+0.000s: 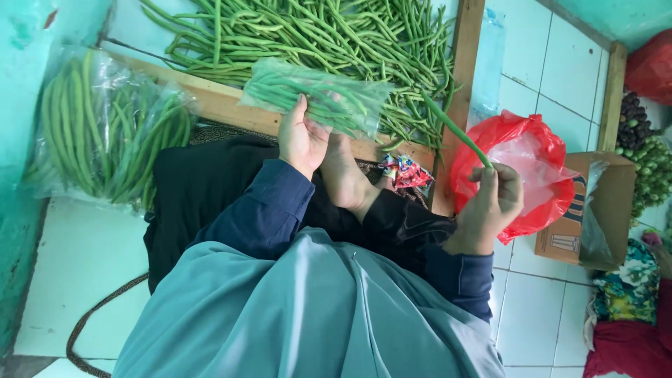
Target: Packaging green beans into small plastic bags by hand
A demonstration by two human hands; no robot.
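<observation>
My left hand (pixel 301 136) grips a clear plastic bag of green beans (pixel 315 98) at its lower edge, resting it on a wooden frame rail (pixel 224 105). My right hand (pixel 493 203) pinches a single long green bean (pixel 451 126) that slants up toward the loose pile of long beans (pixel 315 35) inside the frame. A bare foot (pixel 343 175) lies between my two hands, over dark cloth on my lap.
A large clear bag of packed beans (pixel 105 126) lies at the left by a teal wall. A red plastic bag (pixel 518 168) with clear bags sits by my right hand, a cardboard box (pixel 595 210) beyond it. Small green and dark vegetables (pixel 644 161) are heaped at the right.
</observation>
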